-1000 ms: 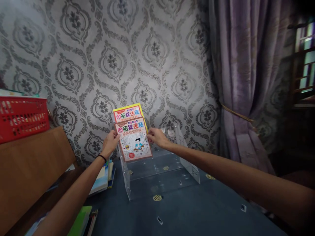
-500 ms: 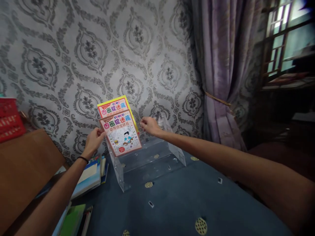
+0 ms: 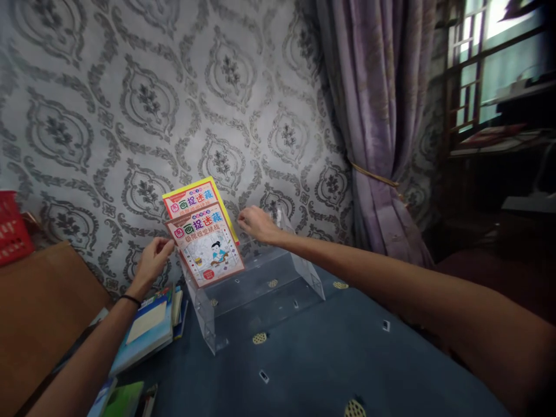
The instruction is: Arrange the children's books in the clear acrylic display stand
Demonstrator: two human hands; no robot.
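Two picture-puzzle booklets stand one behind the other on a clear plastic rack (image 3: 252,289). The front booklet (image 3: 208,246) has a brown-red border and a drawn figure in blue; the back booklet (image 3: 189,191), yellow-edged, shows above it. Both lean back at the rack's left side. My left hand (image 3: 152,260) is just beside the front booklet's left edge, fingers bent and loosely apart, holding nothing visible. To the right of the booklets, my right hand (image 3: 259,225) hovers over the rack's rear, fingers curled together and apart from the covers. I see nothing in them.
Stacked books (image 3: 150,327) lie left of the rack, with a green book (image 3: 124,399) nearer me. A cardboard box (image 3: 47,313) and a red basket (image 3: 13,229) stand farther left. Patterned wall (image 3: 226,116) rises behind; a purple curtain (image 3: 373,127) hangs to the right.
My left hand has eased slightly away from the front booklet's left edge. Both booklets keep their place on the rack. The view has shifted a little.
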